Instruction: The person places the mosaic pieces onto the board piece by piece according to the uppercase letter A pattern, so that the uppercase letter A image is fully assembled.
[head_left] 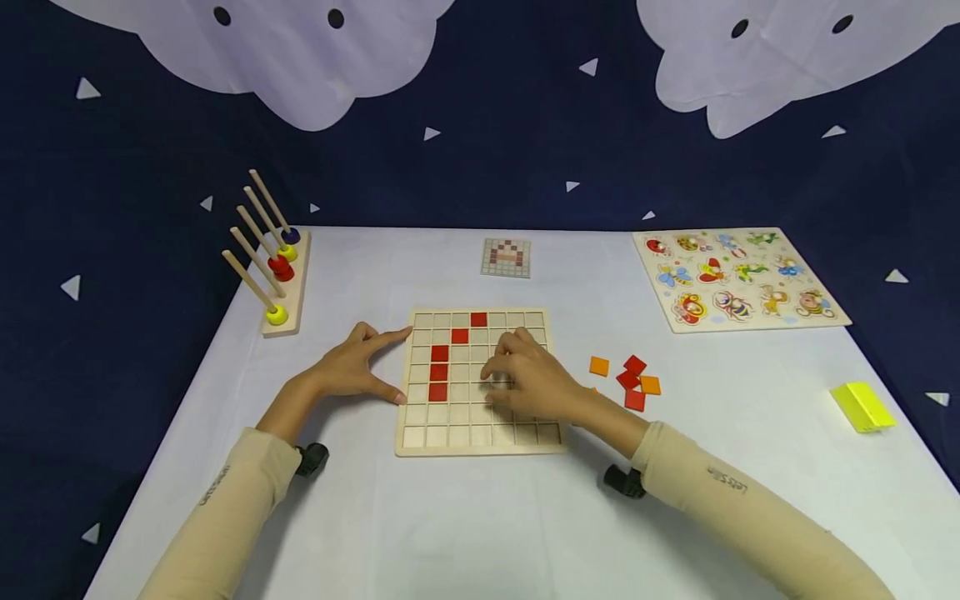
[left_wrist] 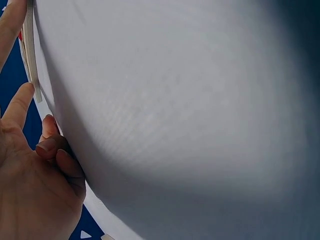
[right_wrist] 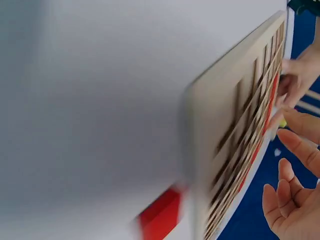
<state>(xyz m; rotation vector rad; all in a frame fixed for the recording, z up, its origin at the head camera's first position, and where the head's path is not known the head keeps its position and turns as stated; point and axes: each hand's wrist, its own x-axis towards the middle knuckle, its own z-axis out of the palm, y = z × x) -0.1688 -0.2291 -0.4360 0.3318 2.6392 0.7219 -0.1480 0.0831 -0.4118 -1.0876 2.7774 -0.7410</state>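
A wooden grid board (head_left: 480, 451) lies mid-table with several red square tiles (head_left: 438, 372) in its cells, three stacked in one column and others stepping up to the top row. My left hand (head_left: 347, 364) touches the board's left edge with a spread thumb and index finger; in the left wrist view its other fingers (left_wrist: 61, 149) are bent. Over the board's right half, my right hand (head_left: 534, 379) hovers with fingers loosely bent. No tile shows between the fingertips in the right wrist view, where thumb and fingers (right_wrist: 300, 147) are apart.
Loose red tiles (head_left: 634, 400) and orange tiles (head_left: 599, 366) lie right of the board. A small pattern card (head_left: 506, 272) sits behind it. Left stands a peg stacker (head_left: 293, 292) with rings; right are an insect puzzle (head_left: 738, 283) and a yellow block (head_left: 862, 407).
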